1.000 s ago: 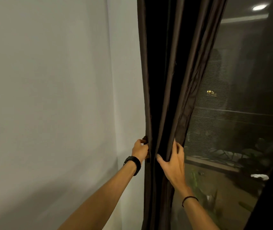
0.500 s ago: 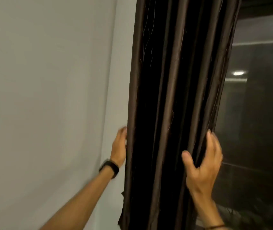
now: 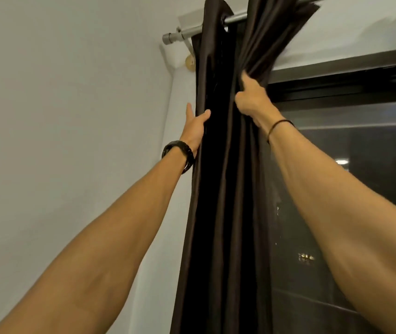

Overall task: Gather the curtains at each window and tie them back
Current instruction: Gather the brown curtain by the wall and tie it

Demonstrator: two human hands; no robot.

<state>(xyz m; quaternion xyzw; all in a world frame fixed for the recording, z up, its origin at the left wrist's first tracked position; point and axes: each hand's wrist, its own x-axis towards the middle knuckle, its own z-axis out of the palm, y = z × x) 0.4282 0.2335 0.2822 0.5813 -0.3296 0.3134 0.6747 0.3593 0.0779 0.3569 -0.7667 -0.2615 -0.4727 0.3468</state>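
A dark brown curtain (image 3: 226,189) hangs bunched in folds from a silver rod (image 3: 187,32) at the left side of the window. My right hand (image 3: 251,97) is raised high and clenched on the curtain's right folds just below the rod. My left hand (image 3: 195,126) rests against the curtain's left edge, thumb over the front of the fabric and fingers behind it. Both arms reach upward. No tie-back is visible.
A pale wall (image 3: 71,116) fills the left. The dark window glass (image 3: 360,189) and its black frame (image 3: 336,75) lie to the right, with reflections of lights. A bracket (image 3: 189,53) fixes the rod end to the wall.
Both hands have travelled up the curtain from waist height to near the rod, and my view has tilted upward. The right hand went from flat on the folds to clenched on them.
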